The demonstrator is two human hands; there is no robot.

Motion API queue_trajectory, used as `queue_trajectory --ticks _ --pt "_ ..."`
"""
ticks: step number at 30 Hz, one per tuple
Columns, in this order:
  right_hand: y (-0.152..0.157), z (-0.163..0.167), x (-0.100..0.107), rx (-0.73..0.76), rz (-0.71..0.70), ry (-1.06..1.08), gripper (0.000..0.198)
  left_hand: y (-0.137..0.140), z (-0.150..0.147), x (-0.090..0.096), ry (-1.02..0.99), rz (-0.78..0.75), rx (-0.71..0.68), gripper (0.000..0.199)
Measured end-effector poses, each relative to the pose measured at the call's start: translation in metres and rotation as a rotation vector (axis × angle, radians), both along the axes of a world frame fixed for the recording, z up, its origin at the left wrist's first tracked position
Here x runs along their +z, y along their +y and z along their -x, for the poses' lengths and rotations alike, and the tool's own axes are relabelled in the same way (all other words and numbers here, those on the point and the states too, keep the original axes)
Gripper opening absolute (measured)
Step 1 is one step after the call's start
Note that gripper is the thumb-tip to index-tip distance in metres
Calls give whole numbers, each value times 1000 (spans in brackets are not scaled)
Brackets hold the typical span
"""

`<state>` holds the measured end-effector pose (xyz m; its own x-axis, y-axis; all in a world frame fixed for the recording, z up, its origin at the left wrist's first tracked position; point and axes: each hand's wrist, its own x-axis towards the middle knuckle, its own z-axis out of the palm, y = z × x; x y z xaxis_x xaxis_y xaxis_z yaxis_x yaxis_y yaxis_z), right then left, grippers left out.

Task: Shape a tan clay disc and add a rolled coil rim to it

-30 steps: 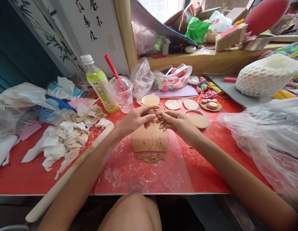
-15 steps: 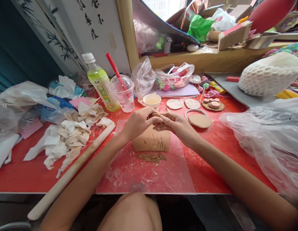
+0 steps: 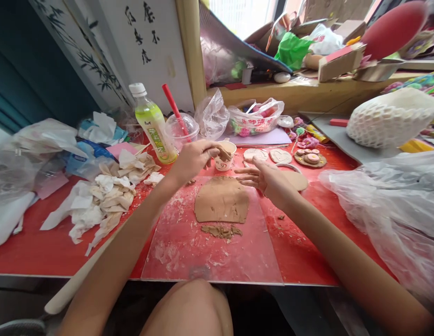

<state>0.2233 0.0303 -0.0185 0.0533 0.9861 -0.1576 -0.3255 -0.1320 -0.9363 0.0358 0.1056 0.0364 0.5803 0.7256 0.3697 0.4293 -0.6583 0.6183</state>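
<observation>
My left hand (image 3: pixel 194 161) pinches a small brown piece of clay (image 3: pixel 223 153) at the near rim of a paper cup (image 3: pixel 224 164). My right hand (image 3: pixel 269 179) is open, its fingers spread and pointing left, with nothing in them. It hovers to the right of a flat slab of brown clay (image 3: pixel 222 200) and partly covers a round clay disc (image 3: pixel 297 181). The slab lies on a clear sheet (image 3: pixel 213 263), its surface marked by cracks. Crumbly clay scraps (image 3: pixel 222 231) lie along its near edge.
Left of the sheet are a wooden rolling stick (image 3: pixel 75 284) and crumpled tissues (image 3: pixel 107 196). A green drink bottle (image 3: pixel 152 123) and a plastic cup (image 3: pixel 182 128) with a red straw stand behind. Plastic wrap (image 3: pixel 385 186) covers the right side; pale discs (image 3: pixel 281 156) lie at the back.
My hands, together over the slab before, have parted. The left moved to the cup with the clay piece; the right opened and drew slightly right. More of the slab shows.
</observation>
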Motion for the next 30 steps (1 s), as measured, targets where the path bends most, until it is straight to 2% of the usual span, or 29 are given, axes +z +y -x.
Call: queue_trajectory --ticks 3,6,10,17,24,30 --pt "5 -9 -4 -22 29 2 27 22 -8 15 57 -55 72 20" --pt "5 -9 -4 -9 34 6 24 42 -22 18 241 -217 103 16" --pt "2 -5 0 -2 35 -6 24 59 -37 11 474 -420 125 21" --pt "2 -5 -1 14 55 -38 24 72 -53 -4 692 -524 4 18" --pt "3 -6 -2 8 66 -79 25 78 -63 -6 737 -585 -28 19" --pt "0 -4 2 16 66 -102 23 78 -52 23 616 -564 28 12"
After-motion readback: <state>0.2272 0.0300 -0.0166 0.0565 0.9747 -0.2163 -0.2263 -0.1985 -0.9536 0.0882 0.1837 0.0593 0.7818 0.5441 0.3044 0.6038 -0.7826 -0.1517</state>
